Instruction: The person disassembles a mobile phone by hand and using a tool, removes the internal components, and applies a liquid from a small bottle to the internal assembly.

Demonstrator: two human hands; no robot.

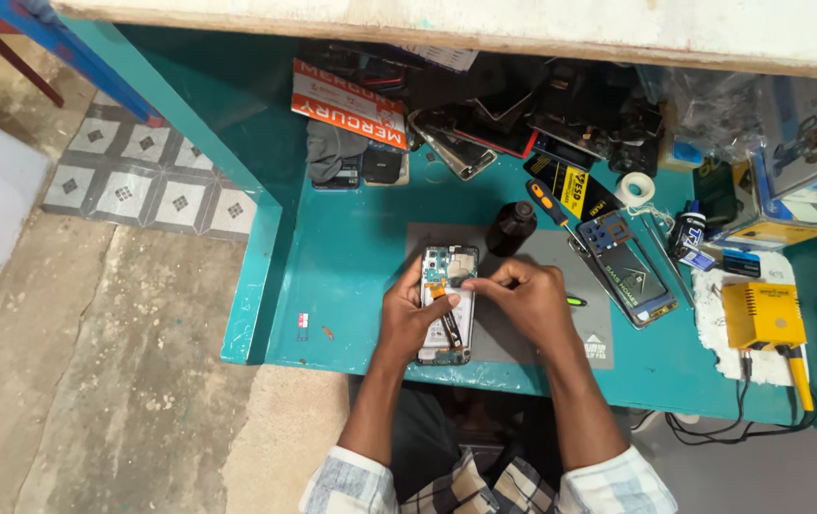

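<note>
Checked cuffs, pale blue and white, frame the bottom of the head view, and two bare forearms reach up from them to the near edge of a teal-painted bench (351, 257). Left hand (407, 319) is curled round the left side of an opened phone (448, 305), thumb laid across its body, gripping it. Right hand (528, 297) is bunched, fingertips pinched together at the phone's upper right; whether it holds a small tool there I cannot tell. That phone lies back-off on a flat grey work mat (523, 343) near the bench's front edge, showing a blue-green circuit board, a pale battery and an orange ribbon strip.

Smooth paint covers the bench top; below its left edge runs rough, stained concrete floor (94, 381), with patterned grey tiles (142, 181) further back.

Just beyond the mat stands a small dark round bottle (510, 227). Beside it lies a screwdriver (547, 202) with an orange-and-black handle, and a second stripped phone frame (629, 271) rests aslant on the mat's right side. A yellow boxy device (763, 316) with black cables sits on white cloth toward the right edge. Dark phone parts and a red-and-white carton (349, 103) crowd the back edge.
</note>
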